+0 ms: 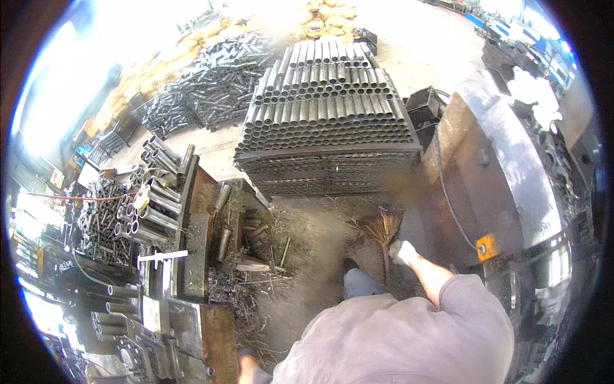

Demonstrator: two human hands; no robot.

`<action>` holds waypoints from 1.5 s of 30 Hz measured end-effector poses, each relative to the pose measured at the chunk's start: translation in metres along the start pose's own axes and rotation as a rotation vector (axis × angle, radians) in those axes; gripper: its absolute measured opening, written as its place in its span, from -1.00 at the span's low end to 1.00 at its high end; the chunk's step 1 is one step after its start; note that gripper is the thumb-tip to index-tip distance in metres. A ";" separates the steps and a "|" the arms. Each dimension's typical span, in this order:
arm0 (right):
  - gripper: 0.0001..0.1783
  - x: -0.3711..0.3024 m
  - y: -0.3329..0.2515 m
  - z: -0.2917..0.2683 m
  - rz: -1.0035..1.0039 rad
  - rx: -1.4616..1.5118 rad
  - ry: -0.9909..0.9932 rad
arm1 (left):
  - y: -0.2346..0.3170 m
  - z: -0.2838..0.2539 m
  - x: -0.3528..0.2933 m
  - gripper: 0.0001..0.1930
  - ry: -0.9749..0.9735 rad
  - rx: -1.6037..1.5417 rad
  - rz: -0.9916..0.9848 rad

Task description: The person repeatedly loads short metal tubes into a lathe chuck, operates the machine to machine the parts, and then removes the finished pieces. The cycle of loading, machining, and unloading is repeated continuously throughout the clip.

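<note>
Straw-coloured, bristly, fan-shaped broom (378,226) beside the white-gloved right hand (403,253)

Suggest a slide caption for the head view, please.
A white-gloved right hand beside a broom over a littered floor, with stacked metal tubes beyond.

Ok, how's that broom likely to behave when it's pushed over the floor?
The broom will probably flex at the bristles, which look thin and splayed. It's likely light for its size, judging by the slim handle and straw-like head. Loose debris on the floor might snag its tips.
</note>
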State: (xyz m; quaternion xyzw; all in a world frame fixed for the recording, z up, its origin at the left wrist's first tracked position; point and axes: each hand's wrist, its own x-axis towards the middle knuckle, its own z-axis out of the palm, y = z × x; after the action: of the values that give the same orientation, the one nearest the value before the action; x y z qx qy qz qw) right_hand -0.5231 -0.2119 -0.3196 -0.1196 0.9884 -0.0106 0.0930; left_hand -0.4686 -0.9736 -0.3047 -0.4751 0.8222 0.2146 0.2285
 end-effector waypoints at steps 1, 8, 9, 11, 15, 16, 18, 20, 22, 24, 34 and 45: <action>-0.82 0.041 0.010 -0.027 -0.071 -0.081 0.009 | -0.001 0.015 -0.009 -0.44 -0.055 -0.007 0.018; -0.15 0.322 0.126 -0.244 0.613 0.516 0.582 | 0.098 0.110 -0.091 -0.45 -0.409 -0.013 0.150; -0.09 0.357 0.151 -0.275 0.652 0.509 0.630 | 0.130 0.110 -0.096 -0.45 -0.415 -0.026 0.184; 0.01 0.426 0.198 -0.328 0.755 0.270 0.607 | 0.193 0.100 -0.104 -0.46 -0.412 -0.053 0.246; 0.06 0.535 0.272 -0.384 0.900 0.167 0.351 | 0.319 0.069 -0.118 -0.46 -0.396 -0.190 0.363; 0.07 0.555 0.287 -0.385 0.898 0.085 0.361 | 0.346 0.062 -0.121 -0.46 -0.420 -0.154 0.409; -0.34 0.587 0.317 -0.371 0.852 0.043 0.265 | 0.387 0.055 -0.130 -0.46 -0.374 -0.277 0.406; -0.59 0.608 0.352 -0.345 0.728 -0.145 0.178 | 0.413 0.053 -0.133 -0.45 -0.354 -0.274 0.436; -0.71 0.621 0.393 -0.316 0.536 -0.546 0.183 | 0.422 0.053 -0.134 -0.45 -0.347 -0.234 0.441; -0.76 0.628 0.436 -0.294 0.391 -0.805 0.170 | 0.419 0.055 -0.133 -0.44 -0.394 -0.153 0.419; -0.57 0.545 0.378 -0.311 0.406 0.543 0.910 | 0.375 0.060 -0.136 -0.39 -0.385 -0.091 0.338; -0.44 0.362 -0.172 -0.213 -0.139 1.584 -0.677 | 0.291 -0.002 -0.188 -0.25 0.479 -0.155 0.633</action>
State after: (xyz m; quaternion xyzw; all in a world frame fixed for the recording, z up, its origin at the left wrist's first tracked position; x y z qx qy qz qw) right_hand -0.8676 -0.4655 -0.1682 -0.0765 0.5992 -0.6660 0.4377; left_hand -0.6416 -0.7132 -0.1550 -0.2510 0.9392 0.2192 -0.0833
